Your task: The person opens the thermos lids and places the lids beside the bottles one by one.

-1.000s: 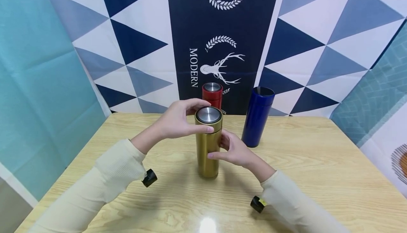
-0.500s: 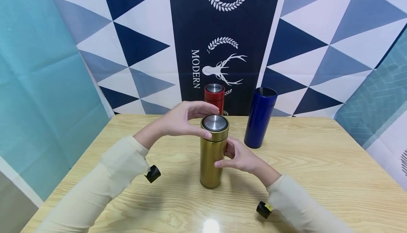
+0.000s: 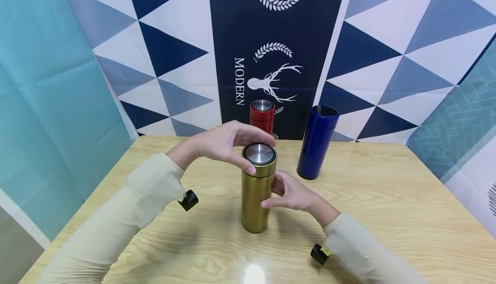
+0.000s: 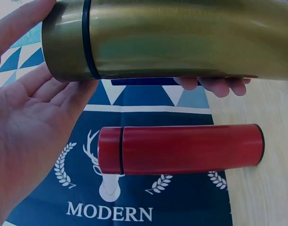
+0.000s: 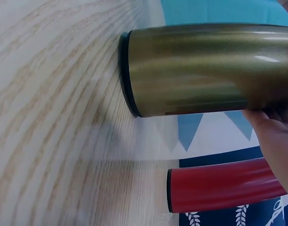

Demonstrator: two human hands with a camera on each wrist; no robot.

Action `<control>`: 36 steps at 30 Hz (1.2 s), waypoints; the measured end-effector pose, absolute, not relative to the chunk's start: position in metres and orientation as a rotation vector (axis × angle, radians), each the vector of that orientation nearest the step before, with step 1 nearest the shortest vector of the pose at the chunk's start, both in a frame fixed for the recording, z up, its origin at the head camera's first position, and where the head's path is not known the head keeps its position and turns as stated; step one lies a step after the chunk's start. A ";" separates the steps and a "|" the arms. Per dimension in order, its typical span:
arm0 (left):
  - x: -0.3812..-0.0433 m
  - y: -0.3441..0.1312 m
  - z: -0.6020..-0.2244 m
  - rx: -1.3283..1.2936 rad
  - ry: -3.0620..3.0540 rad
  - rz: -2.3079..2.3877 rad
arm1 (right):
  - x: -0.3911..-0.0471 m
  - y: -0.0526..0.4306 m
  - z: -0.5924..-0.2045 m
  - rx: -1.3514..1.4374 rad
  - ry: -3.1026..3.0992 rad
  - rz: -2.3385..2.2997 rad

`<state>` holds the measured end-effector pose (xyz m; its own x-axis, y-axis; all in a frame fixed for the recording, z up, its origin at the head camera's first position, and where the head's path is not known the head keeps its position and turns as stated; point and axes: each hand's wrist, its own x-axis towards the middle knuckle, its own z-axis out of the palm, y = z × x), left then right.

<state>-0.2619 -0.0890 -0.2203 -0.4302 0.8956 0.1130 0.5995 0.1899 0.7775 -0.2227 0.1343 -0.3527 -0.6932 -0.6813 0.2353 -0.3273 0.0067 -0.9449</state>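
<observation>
A gold vacuum flask [image 3: 255, 206] with a brushed-steel lid [image 3: 259, 154] stands upright on the wooden table, in the middle of the head view. From the left, my left hand [image 3: 226, 144] holds the lid: its thumb lies on the near side, its fingers reach round the far side. Lower down, my right hand [image 3: 292, 193] grips the flask's body from the right, thumb in front; its other fingers are mostly hidden behind. The left wrist view shows the lid [image 4: 66, 42] and a dark seam beneath it. The flask's black base [image 5: 130, 75] appears in the right wrist view.
A red flask [image 3: 262, 118] stands behind the gold one, partly hidden by my left hand. To the right, farther back, is a blue flask [image 3: 317, 144] with a dark top. The table [image 3: 387, 202] ends at a patterned cloth backdrop [image 3: 178, 68].
The gold flask has come a little nearer to me with both hands on it. My left fingers reach farther over the lid's far side. The red and blue flasks have stayed put.
</observation>
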 end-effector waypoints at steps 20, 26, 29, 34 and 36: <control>-0.254 -0.090 -0.213 1.367 2.257 0.996 | -0.232 0.136 -0.346 -1.182 2.021 -1.582; -0.246 -0.088 -0.207 1.335 2.382 0.894 | -0.228 0.134 -0.348 -1.204 2.065 -1.601; -0.241 -0.086 -0.205 1.336 2.514 0.835 | -0.228 0.133 -0.349 -1.189 2.156 -1.616; -0.236 -0.080 -0.207 1.316 2.687 0.779 | -0.230 0.134 -0.351 -1.095 2.184 -1.672; -0.235 -0.079 -0.209 1.293 2.690 0.792 | -0.229 0.135 -0.353 -1.082 2.157 -1.674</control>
<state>-0.2348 -0.0794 -0.2092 -0.6482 0.7427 0.1679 0.7153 0.5183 0.4688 -0.2289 0.1348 -0.3529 -0.7106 -0.6511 0.2668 -0.4200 0.0883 -0.9032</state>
